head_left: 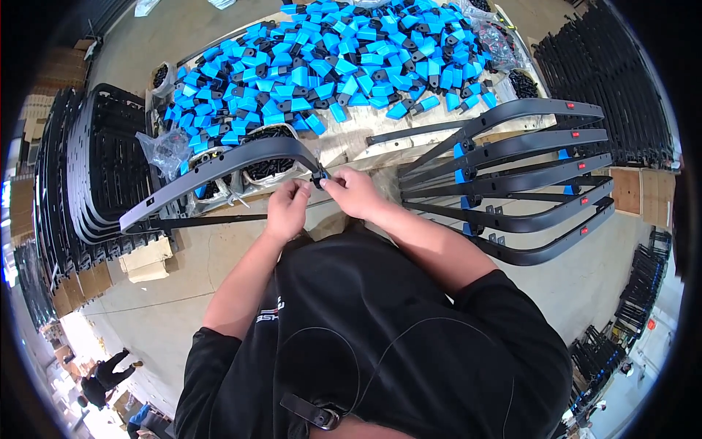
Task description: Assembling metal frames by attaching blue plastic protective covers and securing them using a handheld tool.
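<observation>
My left hand (287,208) and my right hand (354,192) meet at the right end of a long curved black plastic arm (219,167) that runs off to the left. Both sets of fingers pinch a small black and blue fitting (319,178) at that end of the arm. A thin black rod (219,218) lies under the arm. Behind it stands a tray of small black screws (269,167).
A large heap of blue and black plastic clips (336,58) covers the wooden bench (351,135). Several finished curved arms with blue clips (512,172) are stacked at the right. Black stacked frames (88,168) stand at the left, more racks (614,73) at the far right. A plastic bag (167,150) lies beside the tray.
</observation>
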{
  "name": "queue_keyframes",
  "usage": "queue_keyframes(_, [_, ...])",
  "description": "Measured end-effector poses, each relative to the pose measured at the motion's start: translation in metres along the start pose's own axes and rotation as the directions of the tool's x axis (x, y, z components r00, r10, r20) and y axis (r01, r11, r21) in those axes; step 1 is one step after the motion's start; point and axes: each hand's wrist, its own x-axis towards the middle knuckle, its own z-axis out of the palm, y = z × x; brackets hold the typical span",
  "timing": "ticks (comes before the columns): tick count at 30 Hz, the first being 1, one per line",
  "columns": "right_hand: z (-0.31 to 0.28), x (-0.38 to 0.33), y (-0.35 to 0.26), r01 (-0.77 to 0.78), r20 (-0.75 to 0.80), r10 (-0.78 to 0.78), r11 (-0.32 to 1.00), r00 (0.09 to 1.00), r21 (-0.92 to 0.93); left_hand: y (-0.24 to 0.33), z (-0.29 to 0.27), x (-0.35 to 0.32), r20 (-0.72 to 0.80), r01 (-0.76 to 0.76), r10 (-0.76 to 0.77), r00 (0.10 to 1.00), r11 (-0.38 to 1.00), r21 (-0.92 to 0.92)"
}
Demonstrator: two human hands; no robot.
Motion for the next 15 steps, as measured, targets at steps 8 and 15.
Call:
queue_keyframes(8, [-0.001,0.013,-0.024,0.205,0.088,-0.186,0.884,0.979,-0.420,-0.012,0.015,0.029,0.180,0.446,-0.418,0.890,0.723,-0.528])
queue_keyframes(15, [-0.002,0.012,-0.029,0.158,0.110,-0.123,0.895,0.986,-0.418,-0.021,0.007,0.034,0.357,0.581,-0.459,0.814,0.615,-0.533])
